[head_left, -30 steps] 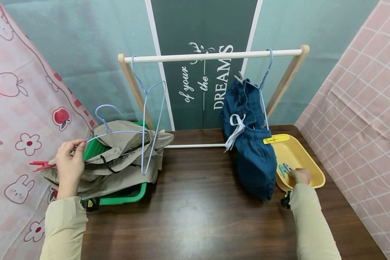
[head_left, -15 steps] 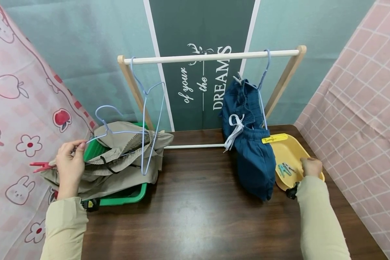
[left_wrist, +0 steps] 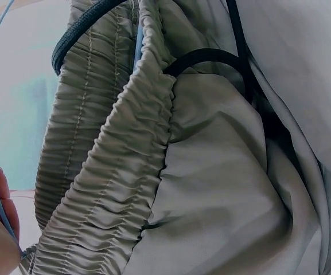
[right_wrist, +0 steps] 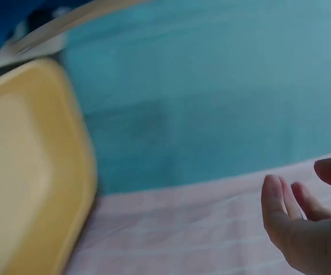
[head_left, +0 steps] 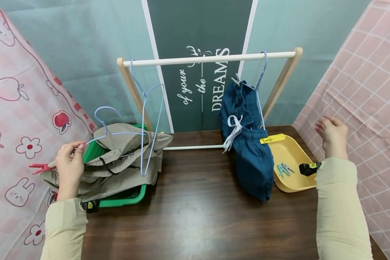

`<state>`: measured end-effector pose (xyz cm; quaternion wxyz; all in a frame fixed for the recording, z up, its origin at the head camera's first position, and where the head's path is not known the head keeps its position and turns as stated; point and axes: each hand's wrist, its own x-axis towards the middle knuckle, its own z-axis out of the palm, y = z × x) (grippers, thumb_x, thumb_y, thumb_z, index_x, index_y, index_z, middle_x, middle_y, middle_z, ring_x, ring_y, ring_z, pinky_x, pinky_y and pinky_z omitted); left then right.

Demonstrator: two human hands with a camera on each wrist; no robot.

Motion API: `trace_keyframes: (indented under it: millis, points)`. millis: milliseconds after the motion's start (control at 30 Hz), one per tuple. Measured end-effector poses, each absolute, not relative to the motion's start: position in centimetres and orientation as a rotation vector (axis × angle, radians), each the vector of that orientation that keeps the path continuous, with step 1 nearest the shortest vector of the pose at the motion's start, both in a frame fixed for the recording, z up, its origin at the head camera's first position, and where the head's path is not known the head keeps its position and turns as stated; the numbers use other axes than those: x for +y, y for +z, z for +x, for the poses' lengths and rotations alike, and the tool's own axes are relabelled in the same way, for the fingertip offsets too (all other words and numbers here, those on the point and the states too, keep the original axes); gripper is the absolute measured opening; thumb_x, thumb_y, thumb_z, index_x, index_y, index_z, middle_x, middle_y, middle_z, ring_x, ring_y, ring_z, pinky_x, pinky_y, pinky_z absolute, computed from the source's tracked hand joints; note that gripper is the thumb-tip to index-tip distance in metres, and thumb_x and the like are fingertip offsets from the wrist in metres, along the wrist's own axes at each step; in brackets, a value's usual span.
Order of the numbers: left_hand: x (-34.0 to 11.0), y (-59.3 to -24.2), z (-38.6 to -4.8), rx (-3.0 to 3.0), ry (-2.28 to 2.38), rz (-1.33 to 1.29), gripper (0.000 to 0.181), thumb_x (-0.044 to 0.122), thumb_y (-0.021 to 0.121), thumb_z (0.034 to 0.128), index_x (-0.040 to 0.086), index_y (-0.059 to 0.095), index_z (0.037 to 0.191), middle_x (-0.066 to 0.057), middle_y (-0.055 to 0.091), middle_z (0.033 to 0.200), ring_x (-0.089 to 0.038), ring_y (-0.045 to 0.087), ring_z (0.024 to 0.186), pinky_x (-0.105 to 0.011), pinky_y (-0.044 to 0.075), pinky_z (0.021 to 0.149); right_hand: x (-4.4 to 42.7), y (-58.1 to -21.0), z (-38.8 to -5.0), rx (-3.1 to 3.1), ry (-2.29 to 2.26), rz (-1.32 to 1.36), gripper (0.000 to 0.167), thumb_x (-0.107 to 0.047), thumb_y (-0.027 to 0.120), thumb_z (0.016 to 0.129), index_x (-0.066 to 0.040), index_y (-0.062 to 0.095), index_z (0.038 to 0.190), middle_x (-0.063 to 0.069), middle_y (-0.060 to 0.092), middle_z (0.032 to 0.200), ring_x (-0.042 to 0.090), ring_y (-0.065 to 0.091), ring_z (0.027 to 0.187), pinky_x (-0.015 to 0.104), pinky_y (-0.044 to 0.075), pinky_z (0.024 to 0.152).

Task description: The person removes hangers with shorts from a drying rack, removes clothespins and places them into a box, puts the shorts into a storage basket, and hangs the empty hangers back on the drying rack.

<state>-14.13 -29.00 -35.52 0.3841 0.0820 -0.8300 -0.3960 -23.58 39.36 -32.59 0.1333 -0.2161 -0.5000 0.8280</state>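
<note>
My left hand [head_left: 69, 164] pinches one end of a light blue wire hanger [head_left: 108, 133] in the head view. Grey-beige trousers or shorts [head_left: 123, 184] with a gathered waistband [left_wrist: 105, 189] and black drawstring hang about this hanger. A red clothespin [head_left: 40, 168] grips their left edge, beyond my fingers. My right hand [head_left: 334, 135] is raised beside the right wall, above and to the right of a yellow tray [head_left: 297, 148]. In the right wrist view its fingers [right_wrist: 277, 209] are loosely bent, apart from the thumb, with nothing between them. Several clothespins [head_left: 284, 169] lie in the tray.
A rack with a white rail [head_left: 198, 59] stands at the back. On it hang a bare blue hanger [head_left: 144, 126], left, and blue shorts [head_left: 251, 155], right, with a yellow clothespin [head_left: 273, 138]. A green basket [head_left: 126, 199] sits under the beige garment.
My right hand has left the yellow tray and risen up and to the right. The clothespins stay in the tray. My left hand keeps its hold on the hanger.
</note>
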Motion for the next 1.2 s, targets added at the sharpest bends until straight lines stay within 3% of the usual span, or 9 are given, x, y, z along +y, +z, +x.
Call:
trace_keyframes:
  millis: [33, 133, 600, 800, 900, 967, 1067, 1200]
  points:
    - [-29.0, -35.5, -14.1, -2.118, -1.006, 0.210, 0.020, 0.004, 0.058, 0.0924, -0.012, 0.067, 0.099, 0.041, 0.042, 0.082, 0.016, 0.034, 0.082, -0.014, 0.023, 0.077, 39.0, -31.7, -23.5, -1.428, 2.438, -0.548, 0.012, 0.003, 0.056, 0.090, -0.008, 0.061, 0.088, 0.002, 0.062, 0.068, 0.009, 0.063, 0.059, 0.016, 0.054, 0.059]
    - [-29.0, -35.4, -14.1, -2.119, -1.002, 0.214, 0.021, 0.005, 0.057, 0.0932, -0.013, 0.066, 0.099, 0.041, 0.041, 0.082, 0.016, 0.034, 0.082, -0.014, 0.023, 0.077, 37.7, -29.3, -23.0, -1.425, 2.507, -0.308, 0.011, 0.004, 0.059, 0.089, -0.005, 0.064, 0.089, 0.005, 0.067, 0.070, 0.012, 0.067, 0.062, 0.019, 0.055, 0.061]
    - [-29.3, -35.2, -13.8, -2.087, -0.992, 0.170, 0.024, 0.008, 0.058, 0.0933, -0.013, 0.067, 0.097, 0.042, 0.044, 0.082, 0.017, 0.035, 0.082, -0.013, 0.023, 0.076, 30.6, -23.7, -19.0, -1.677, 2.460, 0.491, 0.027, 0.009, 0.049, 0.092, 0.003, 0.064, 0.114, 0.011, 0.070, 0.100, 0.017, 0.069, 0.094, 0.021, 0.055, 0.081]
    - [-29.3, -35.1, -13.7, -2.073, -1.000, 0.148, 0.027, 0.011, 0.059, 0.0931, -0.015, 0.066, 0.095, 0.044, 0.044, 0.083, 0.016, 0.036, 0.081, -0.012, 0.024, 0.076, 25.1, -23.4, -16.4, -2.032, 1.999, 0.428, 0.024, -0.001, 0.057, 0.093, -0.009, 0.065, 0.114, -0.005, 0.068, 0.102, 0.005, 0.064, 0.094, 0.010, 0.050, 0.082]
    - [-29.4, -35.1, -13.7, -2.069, -1.008, 0.135, 0.028, 0.012, 0.059, 0.0932, -0.015, 0.066, 0.094, 0.043, 0.045, 0.083, 0.016, 0.037, 0.082, -0.011, 0.025, 0.076, 22.2, -24.0, -15.2, -2.263, 1.702, 0.368, 0.026, -0.009, 0.056, 0.095, -0.007, 0.062, 0.120, -0.016, 0.065, 0.104, -0.001, 0.060, 0.096, 0.007, 0.047, 0.081]
    - [-29.4, -35.1, -13.7, -2.070, -1.019, 0.134, 0.027, 0.010, 0.059, 0.0930, -0.016, 0.065, 0.095, 0.043, 0.045, 0.083, 0.016, 0.037, 0.082, -0.011, 0.026, 0.075, 20.4, -24.8, -15.1, -2.361, 1.584, 0.368, 0.029, -0.012, 0.055, 0.096, -0.003, 0.060, 0.123, -0.014, 0.065, 0.106, -0.003, 0.059, 0.096, 0.007, 0.046, 0.081]
    - [-29.4, -35.0, -13.6, -2.076, -1.026, 0.148, 0.024, 0.006, 0.059, 0.0926, -0.017, 0.064, 0.095, 0.043, 0.046, 0.083, 0.016, 0.038, 0.082, -0.011, 0.026, 0.075, 18.1, -26.6, -16.1, -2.467, 1.547, 0.381, 0.031, -0.012, 0.054, 0.096, 0.001, 0.058, 0.124, 0.001, 0.066, 0.111, -0.003, 0.058, 0.095, 0.007, 0.044, 0.081]
    - [-29.5, -35.0, -13.4, -2.083, -1.029, 0.147, 0.024, 0.005, 0.059, 0.0928, -0.018, 0.063, 0.094, 0.043, 0.046, 0.083, 0.017, 0.038, 0.083, -0.012, 0.027, 0.074, 15.6, -29.6, -18.1, -2.580, 1.531, 0.368, 0.029, -0.010, 0.053, 0.096, 0.002, 0.060, 0.121, 0.019, 0.065, 0.117, 0.012, 0.060, 0.100, 0.013, 0.044, 0.083]
